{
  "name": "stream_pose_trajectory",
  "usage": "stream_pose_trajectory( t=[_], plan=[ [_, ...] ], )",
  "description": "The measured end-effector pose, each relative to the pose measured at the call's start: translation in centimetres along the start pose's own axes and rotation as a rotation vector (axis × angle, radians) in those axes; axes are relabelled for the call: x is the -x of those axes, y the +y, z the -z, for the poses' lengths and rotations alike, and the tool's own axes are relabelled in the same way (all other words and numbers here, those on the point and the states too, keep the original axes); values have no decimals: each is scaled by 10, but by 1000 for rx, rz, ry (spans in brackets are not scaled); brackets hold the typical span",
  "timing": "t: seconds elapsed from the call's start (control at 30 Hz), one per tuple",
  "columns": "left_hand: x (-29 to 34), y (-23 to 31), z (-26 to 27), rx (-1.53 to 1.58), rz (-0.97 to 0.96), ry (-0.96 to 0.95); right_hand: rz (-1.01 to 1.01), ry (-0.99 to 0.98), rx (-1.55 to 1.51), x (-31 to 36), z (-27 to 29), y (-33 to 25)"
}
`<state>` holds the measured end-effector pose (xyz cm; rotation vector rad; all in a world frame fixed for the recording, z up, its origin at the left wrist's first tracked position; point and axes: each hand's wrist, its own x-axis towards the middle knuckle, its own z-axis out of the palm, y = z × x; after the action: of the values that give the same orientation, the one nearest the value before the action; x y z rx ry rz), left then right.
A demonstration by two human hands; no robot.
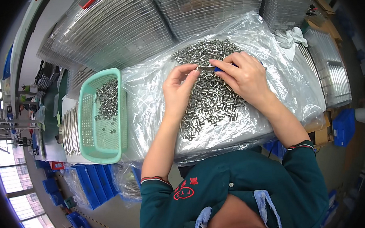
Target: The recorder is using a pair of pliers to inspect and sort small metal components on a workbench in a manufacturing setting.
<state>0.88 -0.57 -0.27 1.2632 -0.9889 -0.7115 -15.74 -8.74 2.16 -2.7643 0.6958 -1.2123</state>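
A heap of small silvery metal nuts point(210, 97) lies on a clear plastic sheet point(150, 96) spread over the table. Above the heap, my left hand point(179, 89) pinches one small metal piece point(200, 68) between thumb and fingers. My right hand point(244, 76) holds a slim tool with a blue handle point(219, 69). The tool's metal tip meets the piece at my left fingertips. Both hands are close together over the far part of the heap.
A mint-green plastic basket point(85, 121) with several of the same metal pieces stands left of the sheet. Stacks of clear plastic trays point(112, 27) fill the back. A white cloth point(291, 37) lies at the right. Blue bins point(92, 183) sit below the table edge.
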Motion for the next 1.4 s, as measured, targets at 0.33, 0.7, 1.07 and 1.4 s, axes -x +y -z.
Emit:
stream_pose_trajectory(
  t=[0.33,0.7,1.07,1.4],
  plan=[
    [-4,-3,13,721,503,-204,-505,72,-1101,1,0,2],
    [-3,-1,13,763,529,-247,-1014,-77,-1655,1,-1,2],
    [4,10,-2,228,59,-185,-1092,-361,-1603,3,-9,-11],
    [6,6,2,-56,-199,77,-1246,-452,-1972,6,-12,-3]
  ],
)
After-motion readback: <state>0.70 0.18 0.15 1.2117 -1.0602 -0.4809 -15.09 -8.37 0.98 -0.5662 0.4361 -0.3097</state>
